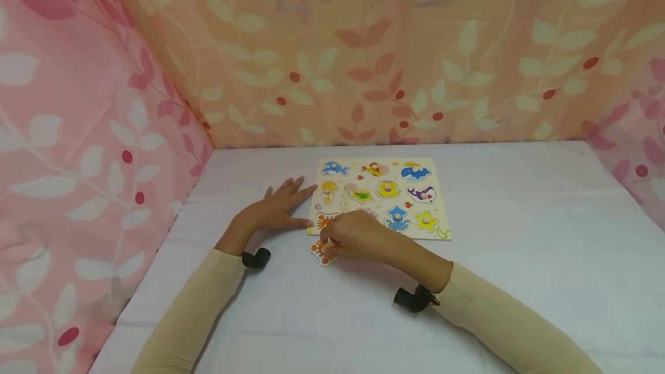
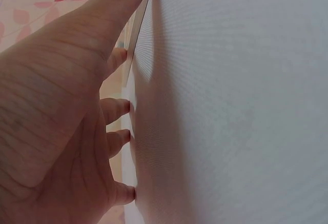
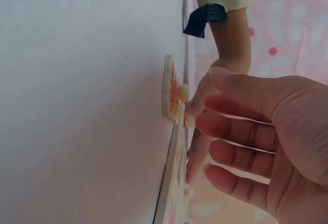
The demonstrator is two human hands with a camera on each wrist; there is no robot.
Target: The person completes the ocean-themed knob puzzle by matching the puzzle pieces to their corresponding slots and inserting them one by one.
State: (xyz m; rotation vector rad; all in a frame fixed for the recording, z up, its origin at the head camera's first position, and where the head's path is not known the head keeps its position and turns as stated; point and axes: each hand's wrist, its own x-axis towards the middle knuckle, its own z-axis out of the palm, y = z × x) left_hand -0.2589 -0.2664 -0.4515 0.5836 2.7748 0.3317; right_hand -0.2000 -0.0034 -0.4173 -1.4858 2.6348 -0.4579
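A crab puzzle piece [image 1: 323, 251] with a small round knob [image 3: 182, 92] lies at the near left corner of the wooden puzzle board [image 1: 374, 232]. Over this piece is my right hand [image 1: 358, 236]; in the right wrist view its thumb and loosely bent fingers [image 3: 230, 152] stand apart from the knob with nothing between them. My left hand [image 1: 275, 209] is spread flat beside the board's left side, its thumb right at the near left corner. In the left wrist view, the left fingertips [image 2: 123, 106] meet the white surface along the board's edge.
Knobbed sea-animal pieces sit on the board, among them a blue squid [image 1: 397, 219], a yellow starfish [image 1: 426, 221] and a turtle [image 1: 358, 193]. The board rests on a white-covered table [image 1: 519, 235]. Leaf-patterned curtains [image 1: 415, 74] close off the back and sides.
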